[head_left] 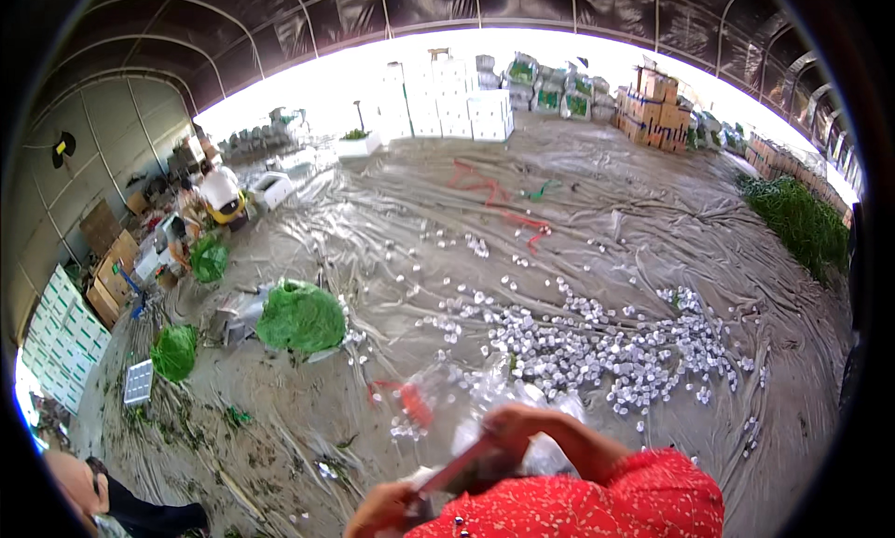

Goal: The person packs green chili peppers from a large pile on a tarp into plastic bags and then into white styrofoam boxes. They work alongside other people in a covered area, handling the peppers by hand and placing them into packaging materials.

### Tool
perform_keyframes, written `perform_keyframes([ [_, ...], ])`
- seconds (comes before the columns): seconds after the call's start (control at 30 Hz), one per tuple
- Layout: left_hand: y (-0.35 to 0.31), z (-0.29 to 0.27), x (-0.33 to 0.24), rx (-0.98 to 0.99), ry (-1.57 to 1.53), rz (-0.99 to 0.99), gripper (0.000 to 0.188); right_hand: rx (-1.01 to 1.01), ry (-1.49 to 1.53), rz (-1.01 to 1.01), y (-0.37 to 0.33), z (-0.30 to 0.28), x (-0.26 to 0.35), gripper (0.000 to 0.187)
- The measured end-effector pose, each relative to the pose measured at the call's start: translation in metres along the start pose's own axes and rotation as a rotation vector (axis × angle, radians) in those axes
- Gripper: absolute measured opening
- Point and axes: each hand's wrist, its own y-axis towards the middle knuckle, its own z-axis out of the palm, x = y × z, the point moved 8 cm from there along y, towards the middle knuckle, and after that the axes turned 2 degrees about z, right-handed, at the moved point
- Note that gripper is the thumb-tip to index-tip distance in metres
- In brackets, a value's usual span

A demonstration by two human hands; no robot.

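Both hands raised close: right hand [511,424] grip closed on clear plastic bag [466,398], left hand's [382,512] grip unclear.

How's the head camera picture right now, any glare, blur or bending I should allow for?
Head view: the tent opening is blown out white; the roof ribs bend with the fisheye; the right hand, left hand and the clear plastic bag they hold are motion-blurred; the small white pieces on the floor sheet stay fairly sharp.
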Motion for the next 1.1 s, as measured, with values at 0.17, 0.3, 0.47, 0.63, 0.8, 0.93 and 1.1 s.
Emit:
perform_keyframes([
  [0.17,0.041,-0.161,0.012,-0.294,-0.197,0.051,0.012,-0.071,-0.087,-0.211,0.189,-0.125,0.085,0.018],
  [0.3,0.08,-0.219,0.123,-0.598,-0.64,-0.146,0.012,-0.265,0.351,-0.204,0.299,-0.254,0.116,0.025],
  [0.47,0.122,-0.331,0.246,-1.151,-0.713,-0.297,0.012,-0.604,0.486,-0.115,0.414,-0.374,0.041,0.026],
  [0.63,0.228,-0.495,0.267,-1.432,-0.17,-0.347,0.023,-0.811,0.731,-0.08,0.474,-0.482,0.021,0.022],
  [0.8,0.365,-0.642,0.232,-1.626,-0.156,-0.04,0.031,-0.903,0.852,-0.216,0.523,-0.569,0.048,0.023],
  [0.93,0.516,-0.712,0.218,-1.354,-0.581,0.154,0.046,-0.888,0.903,-0.255,0.592,-0.637,0.051,0.034],
  [1.1,0.695,-0.784,0.244,-1.247,-1.002,0.346,0.048,-0.714,0.97,-0.364,0.716,-0.763,0.069,0.047],
])
